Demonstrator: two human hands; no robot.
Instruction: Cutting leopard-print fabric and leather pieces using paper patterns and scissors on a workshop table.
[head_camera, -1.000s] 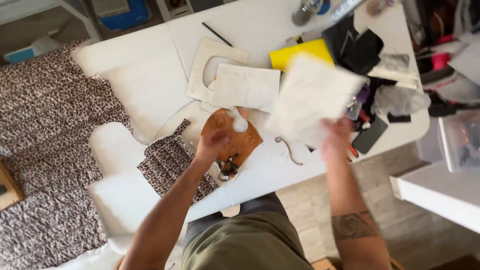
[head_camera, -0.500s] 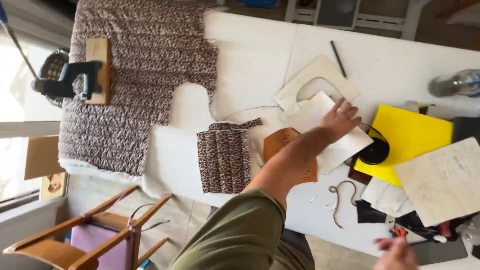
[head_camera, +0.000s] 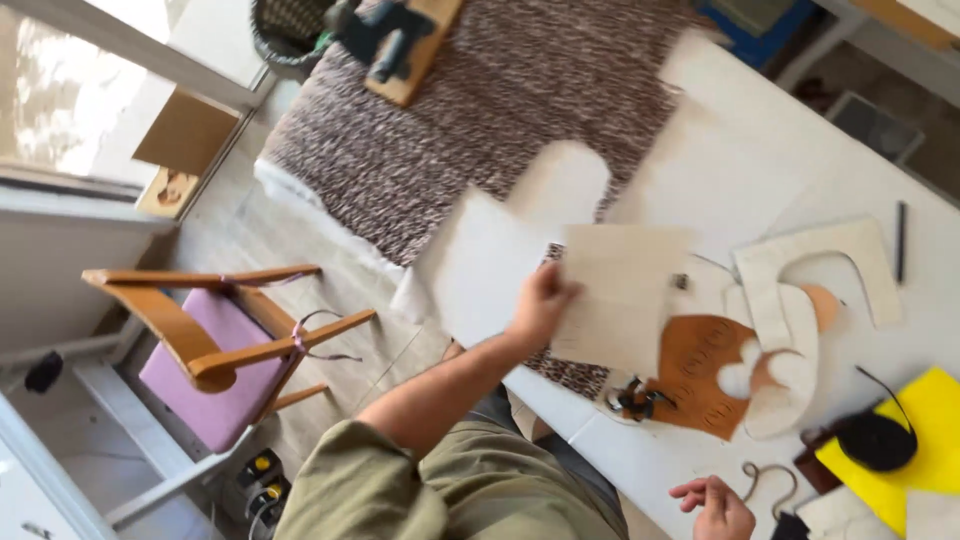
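Note:
My left hand (head_camera: 540, 300) grips a pale cream paper sheet (head_camera: 620, 295) by its left edge and holds it above the white table (head_camera: 760, 190). Under the sheet lies a small leopard-print fabric piece (head_camera: 572, 374), mostly hidden. Just right of the sheet sits a brown leather piece (head_camera: 700, 375) with white cut-out shapes (head_camera: 775, 375) on top. My right hand (head_camera: 715, 505) hovers low at the table's near edge with fingers loosely spread and nothing in it, next to a thin curved wire hook (head_camera: 762, 478).
A large brown-and-white patterned fabric (head_camera: 480, 130) covers the table's far left. A cream cardboard template (head_camera: 830, 265), a dark pen (head_camera: 900, 240), a yellow sheet (head_camera: 925, 430) and a black round object (head_camera: 875, 440) lie to the right. A wooden chair with a purple seat (head_camera: 215, 350) stands beside the table.
My left hand has picked up the pale sheet it was pressing on and lifted it leftward. My right hand has come up near the table edge. The view has swung left.

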